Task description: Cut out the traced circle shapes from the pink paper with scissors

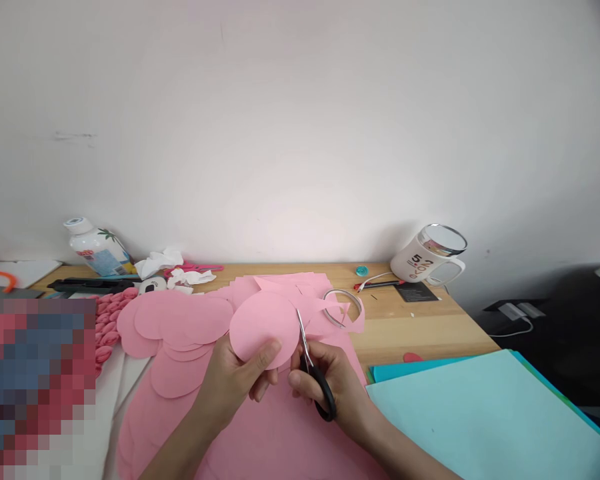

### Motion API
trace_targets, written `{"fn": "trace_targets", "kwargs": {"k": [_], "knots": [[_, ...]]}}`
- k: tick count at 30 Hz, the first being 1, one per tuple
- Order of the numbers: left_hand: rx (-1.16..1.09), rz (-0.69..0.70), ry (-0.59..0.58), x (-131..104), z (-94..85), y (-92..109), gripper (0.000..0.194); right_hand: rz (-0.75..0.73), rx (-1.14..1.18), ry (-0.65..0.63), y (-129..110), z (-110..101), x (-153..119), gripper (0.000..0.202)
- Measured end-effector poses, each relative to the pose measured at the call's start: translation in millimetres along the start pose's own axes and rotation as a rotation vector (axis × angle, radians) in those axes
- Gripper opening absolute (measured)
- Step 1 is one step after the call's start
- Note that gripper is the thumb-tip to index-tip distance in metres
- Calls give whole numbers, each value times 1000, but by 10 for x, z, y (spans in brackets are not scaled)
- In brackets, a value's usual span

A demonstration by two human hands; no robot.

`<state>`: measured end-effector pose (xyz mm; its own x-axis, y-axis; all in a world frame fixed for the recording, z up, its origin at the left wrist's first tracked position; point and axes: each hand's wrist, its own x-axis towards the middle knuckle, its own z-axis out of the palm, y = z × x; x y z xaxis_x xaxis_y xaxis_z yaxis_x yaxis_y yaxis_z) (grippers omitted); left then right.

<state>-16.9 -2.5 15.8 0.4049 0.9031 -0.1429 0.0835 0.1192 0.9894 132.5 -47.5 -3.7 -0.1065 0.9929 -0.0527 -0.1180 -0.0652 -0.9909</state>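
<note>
Between thumb and fingers, my left hand (pixel 247 373) grips a round pink paper disc (pixel 263 320), its face toward me. My right hand (pixel 333 377) is closed on black-handled scissors (pixel 321 387), whose metal blades point up along the disc's right edge. Pink offcuts (pixel 325 313) lie just behind the scissors, around a metal ring (pixel 357 303). Several cut pink discs (pixel 180 320) overlap to the left of my hands. Below both hands spreads a stack of pink paper (pixel 280 440).
Pale blue sheets (pixel 470 400) lie at the right. A white mug (pixel 425 257) stands at the back right, near a dark card (pixel 418 292). At the back left are a white bottle (pixel 100 247), crumpled tissues (pixel 160 262) and pink scissors (pixel 200 268). A wall rises behind the desk.
</note>
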Motion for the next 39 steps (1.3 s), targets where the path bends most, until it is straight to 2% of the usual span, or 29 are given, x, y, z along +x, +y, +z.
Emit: {"fn": "trace_targets", "kwargs": {"k": [5, 13, 27, 39], "knots": [[39, -67, 96, -23, 27, 62, 33, -18, 0, 27, 19, -11, 5, 38], [9, -83, 44, -12, 21, 64, 25, -43, 34, 15, 23, -19, 10, 40], [17, -70, 12, 4, -29, 8, 25, -38, 45, -8, 44, -25, 11, 40], [31, -49, 21, 9, -26, 36, 34, -18, 21, 14, 3, -12, 6, 34]]}}
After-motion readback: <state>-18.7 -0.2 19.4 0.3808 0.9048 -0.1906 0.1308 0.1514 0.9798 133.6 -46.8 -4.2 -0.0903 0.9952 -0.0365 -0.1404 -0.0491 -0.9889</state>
